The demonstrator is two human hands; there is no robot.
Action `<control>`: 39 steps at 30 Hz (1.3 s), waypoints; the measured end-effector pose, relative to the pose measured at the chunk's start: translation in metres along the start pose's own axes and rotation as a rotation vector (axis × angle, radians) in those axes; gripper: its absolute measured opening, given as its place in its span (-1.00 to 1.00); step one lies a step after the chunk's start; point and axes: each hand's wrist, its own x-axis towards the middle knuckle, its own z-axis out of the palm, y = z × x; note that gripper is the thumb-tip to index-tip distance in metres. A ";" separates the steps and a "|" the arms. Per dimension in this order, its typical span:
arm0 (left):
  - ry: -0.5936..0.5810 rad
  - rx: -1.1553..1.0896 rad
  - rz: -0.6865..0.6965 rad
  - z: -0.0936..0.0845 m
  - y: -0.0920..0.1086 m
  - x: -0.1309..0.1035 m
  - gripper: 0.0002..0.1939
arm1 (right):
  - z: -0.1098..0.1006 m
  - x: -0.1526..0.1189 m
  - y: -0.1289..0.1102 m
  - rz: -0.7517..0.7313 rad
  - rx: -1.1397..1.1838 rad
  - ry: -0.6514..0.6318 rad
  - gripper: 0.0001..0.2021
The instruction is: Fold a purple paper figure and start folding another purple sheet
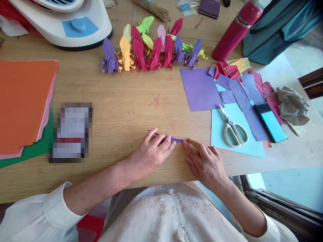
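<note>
- The left hand (153, 148) is partly open, palm down, its fingers slightly bent and resting along the folded purple paper (176, 139).
- The right hand (205, 161) is loosely curled, thumb and index finger at the paper's narrow right end; whether they pinch or only press it cannot be told.
- The folded purple paper lies on the table (121, 114) near its front edge, left of the scissors (233, 129) and partly hidden by the left hand.
- Folded paper figures (156, 53) stand in rows farther back.
</note>
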 end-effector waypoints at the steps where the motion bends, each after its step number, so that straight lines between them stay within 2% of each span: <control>1: 0.006 0.003 -0.002 0.000 0.000 0.000 -0.60 | 0.000 0.000 0.001 0.007 0.001 0.008 -0.55; 7: 0.011 0.018 0.000 0.000 0.001 -0.001 -0.61 | 0.001 0.004 0.001 -0.031 0.050 0.031 -0.55; 12: -0.008 0.014 -0.003 -0.002 0.001 -0.001 -0.59 | -0.002 0.012 -0.006 0.030 -0.048 -0.064 -0.52; 18: -0.015 0.013 -0.009 -0.001 0.005 0.000 -0.57 | -0.004 0.015 -0.013 0.084 -0.111 -0.102 -0.54; 25: -0.106 0.025 -0.123 -0.002 0.020 0.009 -0.53 | -0.003 0.013 -0.013 0.103 -0.102 -0.092 -0.55; 33: -0.074 -0.063 -0.219 0.001 0.023 0.014 -0.61 | 0.002 0.006 -0.009 0.108 -0.065 -0.060 -0.52; 39: -0.092 -0.007 -0.251 0.004 0.032 0.012 -0.58 | 0.003 0.002 -0.004 0.066 -0.046 -0.035 -0.50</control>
